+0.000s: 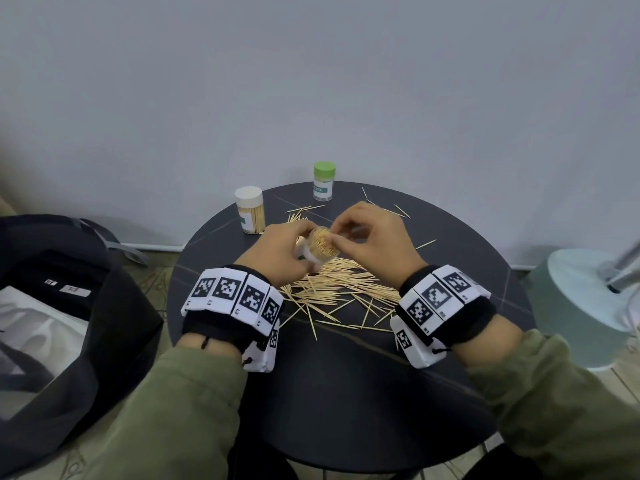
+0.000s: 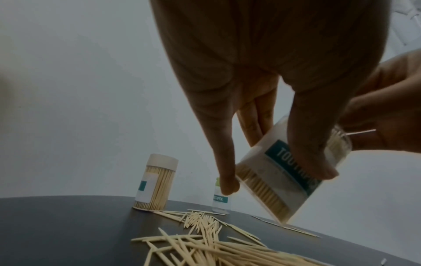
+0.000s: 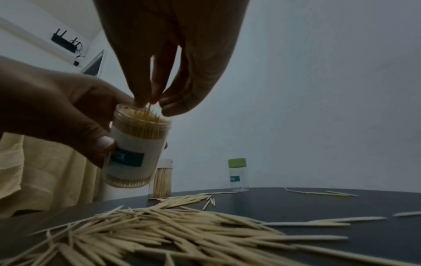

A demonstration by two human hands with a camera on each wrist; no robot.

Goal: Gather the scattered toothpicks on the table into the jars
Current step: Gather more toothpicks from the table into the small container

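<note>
Both hands hide the open jar (image 1: 320, 249): left (image 1: 277, 252) grips it, right (image 1: 374, 242) pinches toothpicks.

We note the table (image 1: 346, 375) is dark charcoal with thin pale veins. Scattered toothpicks (image 1: 332, 289) are pale yellow-tan. The held jar (image 3: 136, 149) is clear, with a white label bearing a teal band. The far jar (image 1: 324, 181) has a light green lid; the near-left jar (image 1: 250, 210) has a white lid. Our wristbands (image 1: 235, 292) carry black-and-white square codes; sleeves (image 1: 180, 410) are olive green.
</note>
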